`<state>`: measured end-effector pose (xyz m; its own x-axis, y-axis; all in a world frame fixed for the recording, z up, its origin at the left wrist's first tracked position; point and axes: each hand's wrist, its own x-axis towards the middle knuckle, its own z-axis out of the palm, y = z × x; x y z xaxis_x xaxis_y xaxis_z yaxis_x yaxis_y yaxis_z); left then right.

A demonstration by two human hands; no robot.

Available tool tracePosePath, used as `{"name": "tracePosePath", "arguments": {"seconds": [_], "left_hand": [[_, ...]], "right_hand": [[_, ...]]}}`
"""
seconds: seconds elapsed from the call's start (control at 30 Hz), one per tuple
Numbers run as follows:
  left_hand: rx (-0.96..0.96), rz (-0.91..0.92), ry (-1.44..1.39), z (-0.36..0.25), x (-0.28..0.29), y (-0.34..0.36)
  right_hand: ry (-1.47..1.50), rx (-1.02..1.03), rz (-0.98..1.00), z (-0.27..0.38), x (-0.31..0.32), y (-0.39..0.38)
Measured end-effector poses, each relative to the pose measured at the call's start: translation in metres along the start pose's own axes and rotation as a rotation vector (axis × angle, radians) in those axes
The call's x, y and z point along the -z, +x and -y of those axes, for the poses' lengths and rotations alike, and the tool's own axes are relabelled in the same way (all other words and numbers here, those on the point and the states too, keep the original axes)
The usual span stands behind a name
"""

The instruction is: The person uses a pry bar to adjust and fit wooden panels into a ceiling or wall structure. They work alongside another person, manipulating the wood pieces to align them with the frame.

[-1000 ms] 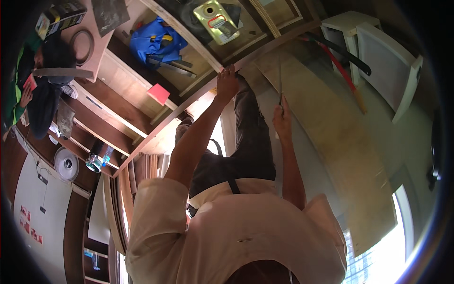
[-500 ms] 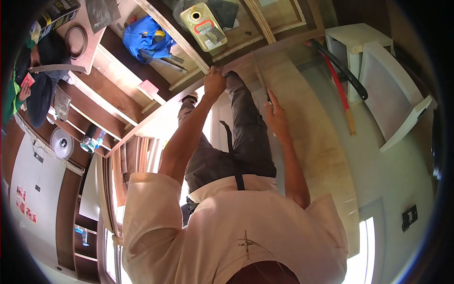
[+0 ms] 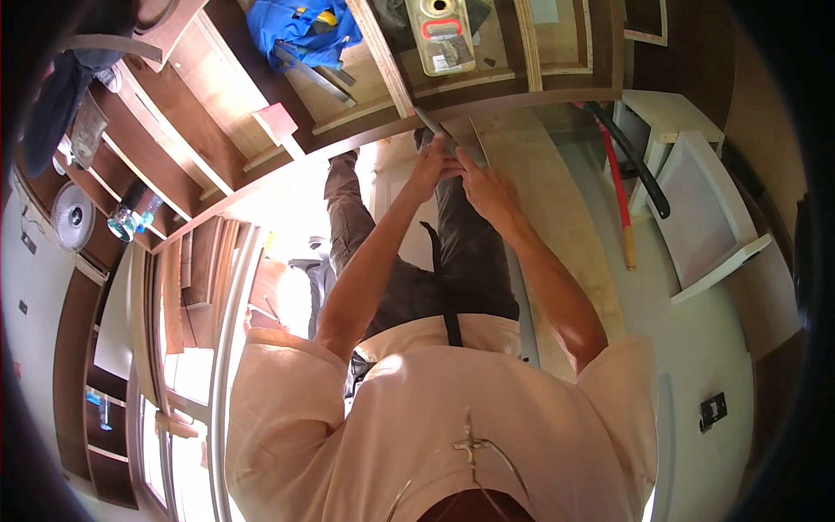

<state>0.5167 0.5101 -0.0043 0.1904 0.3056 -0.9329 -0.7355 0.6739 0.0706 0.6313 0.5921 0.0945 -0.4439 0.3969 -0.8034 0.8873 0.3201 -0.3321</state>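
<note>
Grey and narrow, a straight tool (image 3: 426,118) juts beyond the left hand (image 3: 430,169)

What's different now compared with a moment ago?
The left hand has left the wooden frame and shifted right; the right hand and thin tool have moved left, so the hands now meet beside the tool. Which hand grips it is unclear. The blue bag and metal can stayed in their compartments.

Two hands (image 3: 430,171) (image 3: 492,193), one fan (image 3: 73,217)
</note>
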Motion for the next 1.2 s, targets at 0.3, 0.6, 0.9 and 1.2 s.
{"name": "tracePosePath", "arguments": {"seconds": [0.3, 0.6, 0.9, 1.2], "left_hand": [[-0.13, -0.001, -0.213, 0.011, -0.012, 0.012], [-0.129, -0.027, -0.432, 0.033, -0.003, 0.029], [-0.059, -0.184, -0.235, 0.011, -0.016, 0.045], [-0.148, -0.191, -0.315, 0.018, -0.042, 0.073]], "right_hand": [[-0.213, -0.064, 0.109, 0.049, 0.017, 0.014], [-0.204, -0.084, 0.089, 0.038, -0.026, 0.036], [-0.112, -0.12, 0.176, 0.04, 0.015, 0.057], [-0.157, 0.04, 0.195, -0.001, 0.036, 0.083]]}}
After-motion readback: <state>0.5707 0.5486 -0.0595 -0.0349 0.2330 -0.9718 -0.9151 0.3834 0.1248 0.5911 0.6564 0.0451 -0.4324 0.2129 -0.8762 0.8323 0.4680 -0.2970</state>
